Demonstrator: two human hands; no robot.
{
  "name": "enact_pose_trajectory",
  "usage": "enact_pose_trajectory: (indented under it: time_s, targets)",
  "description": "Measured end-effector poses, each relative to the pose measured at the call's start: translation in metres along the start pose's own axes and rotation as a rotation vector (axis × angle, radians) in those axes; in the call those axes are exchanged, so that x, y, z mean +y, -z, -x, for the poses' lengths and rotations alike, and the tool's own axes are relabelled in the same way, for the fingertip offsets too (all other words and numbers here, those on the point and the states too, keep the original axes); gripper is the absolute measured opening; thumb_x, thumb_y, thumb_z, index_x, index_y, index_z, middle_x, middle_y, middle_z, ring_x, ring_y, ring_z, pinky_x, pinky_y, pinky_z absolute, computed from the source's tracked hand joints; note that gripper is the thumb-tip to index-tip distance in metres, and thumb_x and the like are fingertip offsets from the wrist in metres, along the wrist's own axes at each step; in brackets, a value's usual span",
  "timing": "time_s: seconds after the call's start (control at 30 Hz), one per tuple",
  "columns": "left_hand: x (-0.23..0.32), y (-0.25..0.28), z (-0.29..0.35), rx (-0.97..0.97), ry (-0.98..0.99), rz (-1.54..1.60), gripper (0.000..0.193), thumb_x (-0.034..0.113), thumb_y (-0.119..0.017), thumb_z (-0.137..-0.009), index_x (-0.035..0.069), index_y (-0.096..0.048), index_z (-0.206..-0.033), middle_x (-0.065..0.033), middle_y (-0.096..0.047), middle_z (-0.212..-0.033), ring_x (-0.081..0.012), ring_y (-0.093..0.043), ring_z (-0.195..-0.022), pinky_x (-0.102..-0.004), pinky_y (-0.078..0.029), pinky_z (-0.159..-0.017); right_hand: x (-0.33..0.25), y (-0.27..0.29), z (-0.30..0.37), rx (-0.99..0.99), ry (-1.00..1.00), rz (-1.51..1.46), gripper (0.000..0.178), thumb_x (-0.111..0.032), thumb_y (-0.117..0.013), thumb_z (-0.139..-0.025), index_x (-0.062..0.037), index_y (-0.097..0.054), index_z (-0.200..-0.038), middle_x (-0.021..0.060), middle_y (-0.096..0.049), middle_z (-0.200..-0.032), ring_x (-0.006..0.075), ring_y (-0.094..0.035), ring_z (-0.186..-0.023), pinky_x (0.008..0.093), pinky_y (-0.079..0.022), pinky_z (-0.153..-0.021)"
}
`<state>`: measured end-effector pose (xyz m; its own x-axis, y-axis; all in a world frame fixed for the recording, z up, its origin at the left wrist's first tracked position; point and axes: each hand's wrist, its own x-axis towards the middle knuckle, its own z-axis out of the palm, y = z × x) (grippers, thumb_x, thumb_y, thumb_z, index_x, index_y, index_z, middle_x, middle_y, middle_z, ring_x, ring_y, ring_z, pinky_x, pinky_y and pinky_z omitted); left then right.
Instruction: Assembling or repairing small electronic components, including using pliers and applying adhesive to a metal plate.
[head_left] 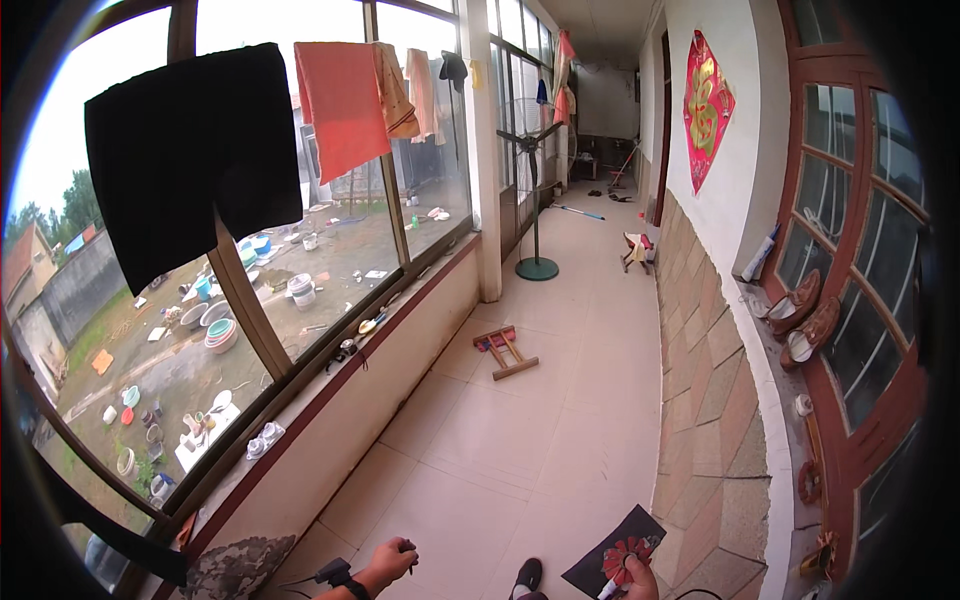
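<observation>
My left hand (392, 560) shows at the bottom edge with its fingers curled around a small dark object, a watch strapped at the wrist. My right hand (636, 578) holds a black card (610, 555) with a red flower-shaped paper piece (626, 556) on it, and a white-tipped thin object pokes out just below the card near that hand. A dark shoe (526, 576) rests on the tiled floor between the two hands.
A long tiled corridor (520, 420) runs ahead, with windows and hanging clothes (190, 150) at left and a stone-faced wall (715, 400) at right. A small wooden stool (505, 350) lies tipped midway. A standing fan (533, 200) is farther on. Shoes (805, 320) sit on the right sill.
</observation>
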<state>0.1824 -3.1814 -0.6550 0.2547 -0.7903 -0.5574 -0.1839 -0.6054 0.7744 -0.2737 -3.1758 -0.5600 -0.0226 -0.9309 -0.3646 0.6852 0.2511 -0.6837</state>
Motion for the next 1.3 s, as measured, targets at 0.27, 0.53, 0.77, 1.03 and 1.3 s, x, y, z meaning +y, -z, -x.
enact_pose_trajectory:
  time_s: [0.27,0.53,0.77,1.03,1.3]
  targets:
    - [0.066,-0.043,-0.102,0.05,0.169,0.065,0.022,0.01,-0.061,-0.087,-0.003,-0.06,-0.104,-0.0118,-0.065,-0.079,-0.0196,-0.064,-0.065,-0.0333,-0.053,-0.052,-0.12,-0.091,-0.265,-0.158,-0.036,-0.026,0.044,-0.017,-0.067,-0.094,-0.0088,-0.053,-0.134,0.0129,-0.065,-0.118,0.0226,-0.064,-0.101,0.0358,-0.053,-0.089]
    - [0.212,-0.097,-0.31,-0.013,0.242,-0.186,0.029,0.022,-0.073,-0.086,-0.002,-0.063,-0.097,-0.0147,-0.068,-0.076,-0.0226,-0.067,-0.067,-0.0378,-0.055,-0.06,-0.173,-0.146,-0.526,0.049,0.031,0.018,0.054,-0.008,-0.071,-0.082,-0.0014,-0.05,-0.131,0.0166,-0.063,-0.117,0.0329,-0.065,-0.103,0.0462,-0.056,-0.088]
    - [0.424,-0.191,-0.576,-0.104,0.079,-0.144,0.028,0.014,-0.075,-0.083,-0.006,-0.06,-0.096,-0.0102,-0.067,-0.08,-0.018,-0.069,-0.07,-0.0325,-0.056,-0.062,-0.271,-0.162,-0.683,0.196,0.078,-0.006,0.055,-0.013,-0.077,-0.079,-0.0046,-0.053,-0.128,0.0126,-0.065,-0.113,0.028,-0.067,-0.1,0.0417,-0.056,-0.085]
    - [0.644,-0.324,-0.802,-0.108,-0.118,-0.264,0.024,0.012,-0.072,-0.084,-0.006,-0.061,-0.097,-0.0109,-0.069,-0.081,-0.0176,-0.069,-0.07,-0.0317,-0.056,-0.065,-0.365,-0.118,-0.913,0.268,0.122,-0.032,0.046,-0.008,-0.07,-0.085,0.0007,-0.054,-0.127,0.0193,-0.064,-0.119,0.0285,-0.066,-0.1,0.0387,-0.056,-0.085]
    - [0.72,-0.387,-0.897,-0.062,0.123,-0.11,0.018,0.005,-0.069,-0.083,-0.007,-0.06,-0.091,-0.0093,-0.065,-0.073,-0.0187,-0.069,-0.065,-0.0319,-0.056,-0.057,-0.493,-0.148,-1.169,0.144,0.038,-0.062,0.048,-0.009,-0.071,-0.086,0.001,-0.051,-0.129,0.0205,-0.062,-0.121,0.0295,-0.063,-0.106,0.0399,-0.052,-0.092]
